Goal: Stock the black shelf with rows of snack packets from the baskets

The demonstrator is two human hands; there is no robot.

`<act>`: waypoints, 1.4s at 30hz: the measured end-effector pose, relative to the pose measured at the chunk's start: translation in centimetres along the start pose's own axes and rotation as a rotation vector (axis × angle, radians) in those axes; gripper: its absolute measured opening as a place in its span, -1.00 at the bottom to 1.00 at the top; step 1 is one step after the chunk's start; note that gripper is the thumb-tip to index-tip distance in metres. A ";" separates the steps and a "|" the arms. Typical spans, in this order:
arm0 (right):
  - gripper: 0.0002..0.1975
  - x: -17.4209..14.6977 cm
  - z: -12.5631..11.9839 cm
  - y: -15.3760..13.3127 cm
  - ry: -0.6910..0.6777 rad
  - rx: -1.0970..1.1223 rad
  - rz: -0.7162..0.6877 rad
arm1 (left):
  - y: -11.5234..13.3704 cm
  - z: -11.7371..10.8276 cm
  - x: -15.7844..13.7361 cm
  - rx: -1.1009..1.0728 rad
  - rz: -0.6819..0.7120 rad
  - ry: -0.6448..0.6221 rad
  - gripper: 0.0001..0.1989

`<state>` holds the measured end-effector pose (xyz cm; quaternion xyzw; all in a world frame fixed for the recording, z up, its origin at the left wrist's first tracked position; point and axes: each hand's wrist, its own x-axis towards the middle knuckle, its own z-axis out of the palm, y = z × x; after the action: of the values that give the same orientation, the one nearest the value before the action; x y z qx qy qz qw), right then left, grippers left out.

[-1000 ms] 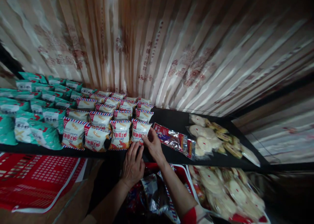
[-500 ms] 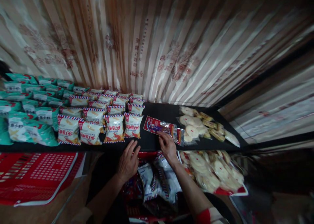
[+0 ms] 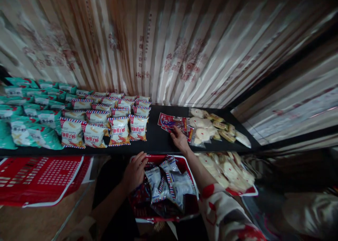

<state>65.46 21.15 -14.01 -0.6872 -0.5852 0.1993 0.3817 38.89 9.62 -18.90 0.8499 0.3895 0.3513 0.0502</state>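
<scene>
My right hand (image 3: 180, 140) reaches over the black shelf (image 3: 155, 137), its fingertips closed at the near edge of a flat red snack packet (image 3: 173, 120). Under and beside it lie more red packets, partly hidden by the hand. My left hand (image 3: 135, 173) is by the left rim of a red basket (image 3: 195, 180), fingers loosely stretched and holding nothing. Inside the basket lie several silvery striped bags (image 3: 155, 180) and dark red packets. Just right of the red packets are clear bags of pale round crackers (image 3: 202, 133).
White-and-orange snack bags (image 3: 120, 131) stand in rows left of the red packets, with teal bags (image 3: 46, 123) beyond. A second red basket (image 3: 55, 174) is at lower left. Another basket heaped with crackers (image 3: 232, 170) is at lower right. A pleated curtain (image 3: 158, 47) hangs behind the shelf.
My right hand has moved farther back on the shelf, and the red packet now lies farther back, close to the crackers. My left hand stays near the basket. The view has shifted, showing more basket.
</scene>
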 end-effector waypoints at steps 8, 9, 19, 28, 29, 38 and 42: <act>-0.65 -8.0 0.1 -2.6 -0.173 0.274 0.088 | 3.2 2.9 -2.5 -0.292 -0.412 -0.395 -0.57; -0.66 -9.4 -0.1 -2.3 -0.192 0.233 0.094 | 3.7 3.3 -2.9 -0.327 -0.495 -0.438 -0.59; -0.25 -22.2 -2.1 5.3 -0.385 -0.559 0.094 | 7.7 4.5 -5.2 -0.453 -0.679 -0.587 -0.67; -0.38 -21.9 -3.4 3.2 -0.327 -0.399 -0.017 | 7.8 2.4 -5.8 -0.509 -0.698 -0.586 -0.69; -0.39 -21.6 -3.7 2.5 -0.300 -0.350 -0.005 | 7.8 2.2 -5.6 -0.520 -0.700 -0.577 -0.70; -0.49 -19.5 -4.9 -4.8 -0.269 0.393 0.421 | 8.4 0.9 -3.5 -0.845 -0.877 -0.360 -0.54; -0.54 -19.5 -4.0 -5.9 -0.309 0.735 0.589 | 8.3 -0.3 -3.3 -1.359 -1.097 -0.322 -0.42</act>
<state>59.89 1.45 -10.46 -0.6056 -0.3068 0.5915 0.4350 42.39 1.56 -17.53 0.3691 0.4375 0.3092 0.7595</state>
